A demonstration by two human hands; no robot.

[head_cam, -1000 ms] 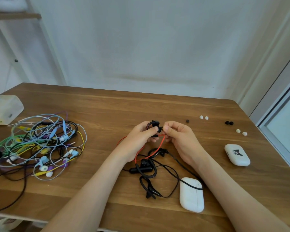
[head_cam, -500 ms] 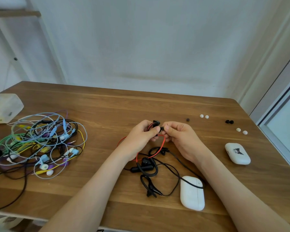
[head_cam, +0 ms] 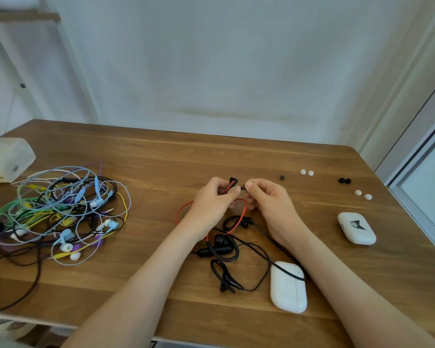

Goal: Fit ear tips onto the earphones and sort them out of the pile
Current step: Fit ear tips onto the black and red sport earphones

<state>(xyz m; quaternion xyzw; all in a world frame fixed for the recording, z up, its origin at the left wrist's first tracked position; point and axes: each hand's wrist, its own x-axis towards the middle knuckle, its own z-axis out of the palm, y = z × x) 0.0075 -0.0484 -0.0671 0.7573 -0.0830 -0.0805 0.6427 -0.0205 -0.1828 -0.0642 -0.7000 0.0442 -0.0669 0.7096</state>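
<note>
a red-and-black earbud (head_cam: 231, 183) is gripped in the curled fingers of the left hand (head_cam: 212, 200) and held just above the wooden table (head_cam: 161, 156). a small black ear tip (head_cam: 243, 188) is pinched between thumb and forefinger of the right hand (head_cam: 270, 200) and held right against the earbud, though most of it is hidden by the fingertips. a red cable (head_cam: 244, 211) is looped down between the two wrists.

below the hands, black ear-hook earphones (head_cam: 220, 249) are spread on the table between the forearms. their thin black cable is draped over a plain white charging case (head_cam: 288, 290) beside the right forearm. a second white case (head_cam: 357, 228) with a black motif is set well apart to the right.

loose tips are laid out beyond the right hand — a single black tip (head_cam: 282, 177), a white pair (head_cam: 306, 172), a black pair (head_cam: 344, 181) and another white pair (head_cam: 363, 194). the pile of tangled coloured earphones (head_cam: 60, 214) is left at the table's left side — near a translucent plastic box (head_cam: 8, 159).
</note>
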